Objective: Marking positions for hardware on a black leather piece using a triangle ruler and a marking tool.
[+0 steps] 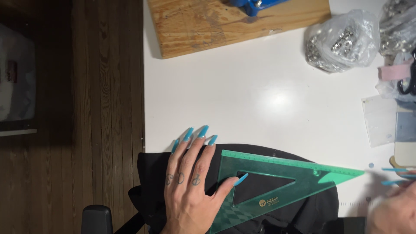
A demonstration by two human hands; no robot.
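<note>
A piece of black fabric (151, 173) lies on the near edge of the white table (260, 95). On it rests a clear green triangle ruler (299, 173), its long point reaching right. My left hand (188, 186) lies flat on the fabric, fingers spread, with the thumb pressing the ruler's left side. It has long turquoise nails. My right hand (392, 212) is at the bottom right corner, just past the ruler's tip, mostly cut off by the frame; I cannot tell what it holds.
A wooden board (208, 24) with a blue tool (255, 5) lies at the far edge. Clear bags of metal hardware (342, 41) sit at the back right, above small plastic sleeves (381, 121). Dark wooden floor (104, 86) lies left of the table.
</note>
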